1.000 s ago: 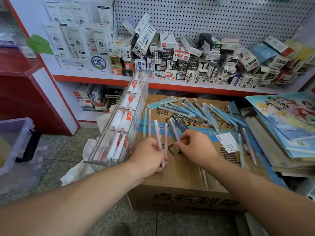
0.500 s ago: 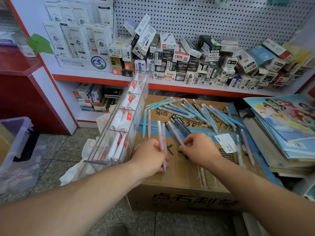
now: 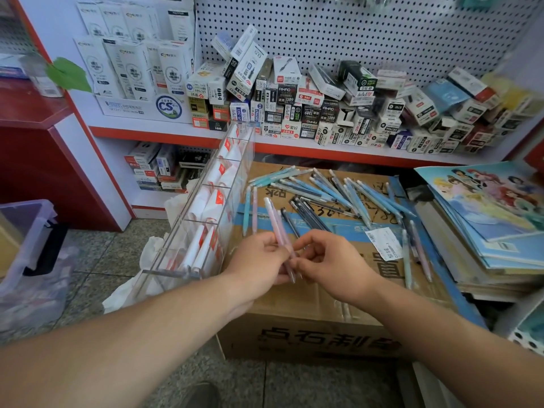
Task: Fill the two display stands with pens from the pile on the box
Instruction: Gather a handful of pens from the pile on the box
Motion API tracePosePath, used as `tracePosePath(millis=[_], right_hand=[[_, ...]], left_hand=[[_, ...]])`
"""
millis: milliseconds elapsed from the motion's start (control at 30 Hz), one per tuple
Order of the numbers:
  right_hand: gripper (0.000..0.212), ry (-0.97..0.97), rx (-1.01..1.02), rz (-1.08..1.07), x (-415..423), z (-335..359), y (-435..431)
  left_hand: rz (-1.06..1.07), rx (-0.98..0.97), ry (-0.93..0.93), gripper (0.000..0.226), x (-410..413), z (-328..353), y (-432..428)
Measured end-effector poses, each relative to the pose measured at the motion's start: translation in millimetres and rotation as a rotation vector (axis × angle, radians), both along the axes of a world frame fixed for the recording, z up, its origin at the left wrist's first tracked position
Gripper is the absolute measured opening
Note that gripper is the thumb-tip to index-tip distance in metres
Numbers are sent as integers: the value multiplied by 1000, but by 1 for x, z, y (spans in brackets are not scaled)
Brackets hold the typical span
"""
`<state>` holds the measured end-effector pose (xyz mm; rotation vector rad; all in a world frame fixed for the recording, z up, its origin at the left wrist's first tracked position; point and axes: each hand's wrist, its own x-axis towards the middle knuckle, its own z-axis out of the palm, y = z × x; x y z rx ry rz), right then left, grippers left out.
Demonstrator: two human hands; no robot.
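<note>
Both hands over near half of cardboard box (image 3: 309, 293), just above its top. Open room: bare cardboard under and toward me from hands, up to box's near edge; floor (image 3: 97, 260) beyond that edge and to L. Tight on L side: clear acrylic display stand (image 3: 206, 207) leans along box's L edge, just beside my L hand (image 3: 259, 260). R side hemmed by stack of notebooks (image 3: 485, 219) at box's R edge.

L hand: fingers curled shut round small bunch of pink pens (image 3: 278, 231), tips pointing toward me, caps angled up and away. R hand (image 3: 329, 260): thumb and forefinger pinched at lower end of same bunch, touching L fingers; rest of fingers loosely bent.

Pen pile (image 3: 332, 192): blue and dark pens, fanned across far half of box, beyond both hands. Two single pens, one blue, one pink (image 3: 254, 210), lie just past L hand. Two more near white label (image 3: 382, 244), R of R hand.
</note>
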<state>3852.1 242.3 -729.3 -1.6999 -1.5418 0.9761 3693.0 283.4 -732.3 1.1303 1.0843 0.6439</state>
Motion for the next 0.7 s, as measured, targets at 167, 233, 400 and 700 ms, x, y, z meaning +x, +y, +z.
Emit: tracePosePath(millis=[167,233,400,700], right_hand=[[12,37,-119,119,4,4,3],[4,25,-138,111,8,5,9],[8,-244,-35,13,5,-11,30],[8,-663,-13,199,-16,-15,42]], left_hand=[[-13,-15,93,13,-7,-5,-1],[-39,-12,133,13,-11,-7,-2],[-123,11,173,17,-23,-10,-13],[-134,56,185,14,-37,-12,-22]])
